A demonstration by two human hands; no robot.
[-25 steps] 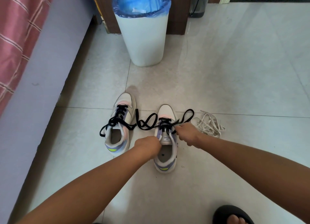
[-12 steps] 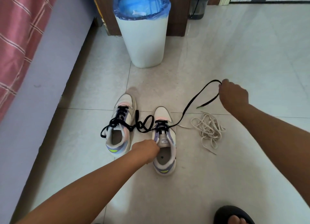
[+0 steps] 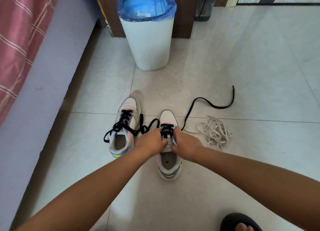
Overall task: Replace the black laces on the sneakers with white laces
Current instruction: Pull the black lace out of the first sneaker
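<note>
Both hands back at right sneaker (image 3: 168, 140), right hand (image 3: 184, 143) released black lace (image 3: 207, 104), left hand (image 3: 152, 140) fingers' grip unclear

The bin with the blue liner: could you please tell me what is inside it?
Inside the white bin, the blue liner shows, with a small white scrap lying on it. Whatever sits deeper down is hidden by the bin's wall and the liner's folds.

Nothing here reads clearly. The tongue label (image 3: 169, 145) on the right sneaker (image 3: 168, 154) carries small print, but it is blurred and partly covered by the hands.
</note>
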